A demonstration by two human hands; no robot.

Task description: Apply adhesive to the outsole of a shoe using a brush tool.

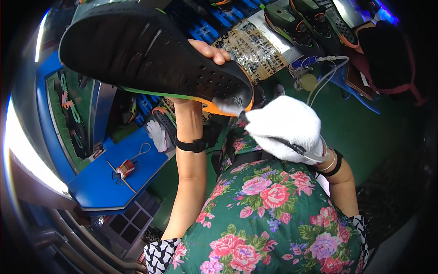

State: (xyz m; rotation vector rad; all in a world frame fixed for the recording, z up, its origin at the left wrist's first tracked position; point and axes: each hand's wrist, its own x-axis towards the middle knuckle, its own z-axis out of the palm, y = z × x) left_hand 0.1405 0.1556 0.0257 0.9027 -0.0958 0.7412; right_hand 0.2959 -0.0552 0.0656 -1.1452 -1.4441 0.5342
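A large shoe (146,55) is raised at upper left, its black sole turned toward me. Green and orange run along its lower edge, and small holes dot its narrower end. My left hand (210,51) grips it from behind, fingertips showing over the far edge. In a white glove, my right hand (285,128) is closed on a small brush (226,106). Its pale, blurred bristles touch the orange edge at the sole's narrower end. The brush's dark base shows at the glove's tip; the gloved fingers hide the rest of it.
More dark shoes (296,27) stand at upper right, beside a taped brown package (255,50). A blue bench (123,173) at left carries a small red container (125,169) and a white glove (156,135). A pale cable (335,71) loops over the green floor (378,132).
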